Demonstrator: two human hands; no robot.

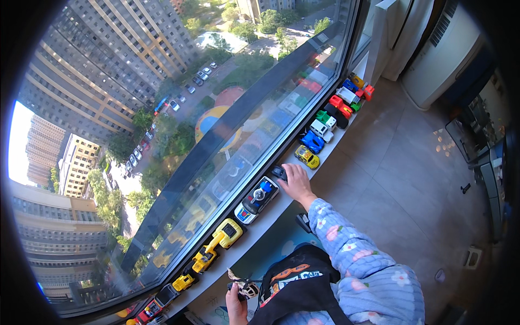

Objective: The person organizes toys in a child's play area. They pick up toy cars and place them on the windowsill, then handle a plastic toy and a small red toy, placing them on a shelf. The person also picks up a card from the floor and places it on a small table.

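My right hand [297, 183], in a fluffy blue flowered sleeve, reaches to the windowsill. Its fingers close around a small dark toy car [279, 173] standing there. Just left of it is a white and blue toy police car [257, 200]; a yellow toy car [307, 157] sits on the other side. Low in the picture, my left hand [236, 306] is closed on a cream and black striped toy [248, 288], held near my body. Its exact kind is hard to make out, and my fingers cover part of it.
Along the narrow sill [287, 208], toy vehicles stand in a row: a yellow toy excavator [225, 235], a red toy truck [149, 313], a blue toy car [312, 142] and several more. A window pane [233, 141] borders it. Grey tiled floor [390, 179] lies right.
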